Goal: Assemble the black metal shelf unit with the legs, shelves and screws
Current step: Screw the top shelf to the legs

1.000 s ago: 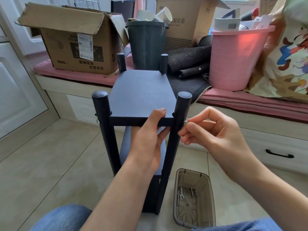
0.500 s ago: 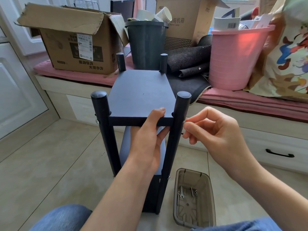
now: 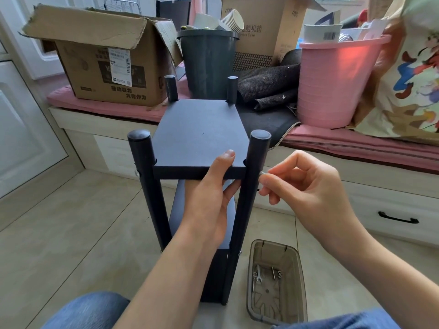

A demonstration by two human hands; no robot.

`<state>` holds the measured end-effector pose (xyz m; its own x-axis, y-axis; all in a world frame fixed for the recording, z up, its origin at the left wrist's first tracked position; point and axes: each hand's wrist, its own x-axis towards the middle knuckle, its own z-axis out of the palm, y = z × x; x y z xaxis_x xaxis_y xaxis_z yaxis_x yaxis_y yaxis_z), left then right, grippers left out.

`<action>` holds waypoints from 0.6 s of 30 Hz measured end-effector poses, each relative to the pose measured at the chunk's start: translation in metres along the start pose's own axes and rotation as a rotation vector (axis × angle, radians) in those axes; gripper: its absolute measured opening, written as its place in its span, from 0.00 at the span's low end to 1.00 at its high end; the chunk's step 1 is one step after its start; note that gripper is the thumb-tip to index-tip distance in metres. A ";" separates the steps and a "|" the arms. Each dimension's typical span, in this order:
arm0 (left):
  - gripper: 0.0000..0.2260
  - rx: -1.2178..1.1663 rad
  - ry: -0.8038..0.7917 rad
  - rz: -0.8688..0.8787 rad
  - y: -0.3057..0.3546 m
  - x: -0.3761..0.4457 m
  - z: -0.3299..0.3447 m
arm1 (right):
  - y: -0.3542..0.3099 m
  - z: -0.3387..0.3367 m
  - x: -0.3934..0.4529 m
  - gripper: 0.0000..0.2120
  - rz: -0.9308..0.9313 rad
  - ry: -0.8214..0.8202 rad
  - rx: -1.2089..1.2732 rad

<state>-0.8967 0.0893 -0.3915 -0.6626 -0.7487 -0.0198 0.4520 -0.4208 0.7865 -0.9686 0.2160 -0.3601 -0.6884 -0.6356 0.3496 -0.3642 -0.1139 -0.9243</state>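
The black shelf unit (image 3: 199,176) stands upright on the tiled floor (image 3: 71,233), its 4 legs up and the top shelf (image 3: 199,136) seated between them. The left hand (image 3: 211,195) grips that shelf's near edge, thumb on top, while the right hand (image 3: 306,188) pinches a small screw (image 3: 262,173) against the near right leg (image 3: 251,186). Judged from this, the shelf should be held level and the screw started straight by fingertip, square to the leg's hole, before any tool from the tray (image 3: 299,281) at the floor's near edge is used.
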 end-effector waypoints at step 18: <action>0.25 -0.049 -0.042 -0.009 0.000 0.001 0.000 | -0.001 0.005 0.002 0.07 0.003 0.022 -0.069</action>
<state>-0.8973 0.0882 -0.3918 -0.6904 -0.7235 0.0002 0.4740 -0.4521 0.7556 -0.9663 0.2106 -0.3597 -0.7028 -0.6188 0.3510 -0.4043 -0.0586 -0.9127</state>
